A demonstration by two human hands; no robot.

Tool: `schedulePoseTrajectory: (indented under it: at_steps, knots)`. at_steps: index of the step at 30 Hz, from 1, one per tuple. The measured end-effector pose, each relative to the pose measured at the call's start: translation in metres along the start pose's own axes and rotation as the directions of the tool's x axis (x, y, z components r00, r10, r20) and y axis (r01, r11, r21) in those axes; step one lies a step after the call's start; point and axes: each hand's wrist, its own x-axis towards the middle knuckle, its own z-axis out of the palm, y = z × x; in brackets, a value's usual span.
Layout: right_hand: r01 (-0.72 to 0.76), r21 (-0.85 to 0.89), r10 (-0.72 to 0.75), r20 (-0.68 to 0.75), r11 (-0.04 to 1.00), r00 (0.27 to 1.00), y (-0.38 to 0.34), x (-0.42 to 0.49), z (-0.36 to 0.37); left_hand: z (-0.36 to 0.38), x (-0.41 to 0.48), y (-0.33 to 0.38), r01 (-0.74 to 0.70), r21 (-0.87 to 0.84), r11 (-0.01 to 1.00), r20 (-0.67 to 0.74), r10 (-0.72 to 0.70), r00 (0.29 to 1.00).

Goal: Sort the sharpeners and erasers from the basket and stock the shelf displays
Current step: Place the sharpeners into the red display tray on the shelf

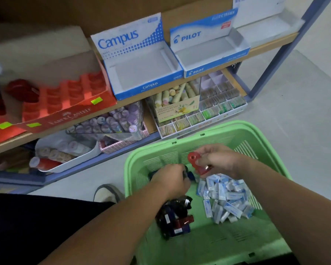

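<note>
While the right hand (219, 161) pinches a red sharpener (193, 159) over the basket (256, 133), the left hand (171, 179) grips a blue sharpener (190, 175); erasers (225, 197) lie heaped by its right edge.

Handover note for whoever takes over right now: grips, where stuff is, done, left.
The left grip is down in the basket, curled on a blue sharpener. The right grip pinches a red sharpener above the basket.
Dark sharpeners and erasers lie in separate piles in the basket.
Done: nothing stocked that I can see. The Campus box, Pilot box and red tray look empty.
Left: sort and shelve both piles.
</note>
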Motion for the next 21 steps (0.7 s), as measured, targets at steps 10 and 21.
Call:
schedulePoseTrajectory:
  at_steps: [10, 21]
  knots:
    - [0.152, -0.437, 0.057, 0.430, 0.887, 0.901, -0.142, -0.075, 0.101, -0.137, -0.130, -0.036, 0.029, -0.308, 0.951, -0.109, -0.066, 0.992]
    - [0.637, -0.290, -0.653, 0.051, 0.714, 0.755, -0.221, -0.093, 0.215, -0.254, -0.187, -0.124, -0.010, -0.401, 0.916, -0.470, -0.196, 0.860]
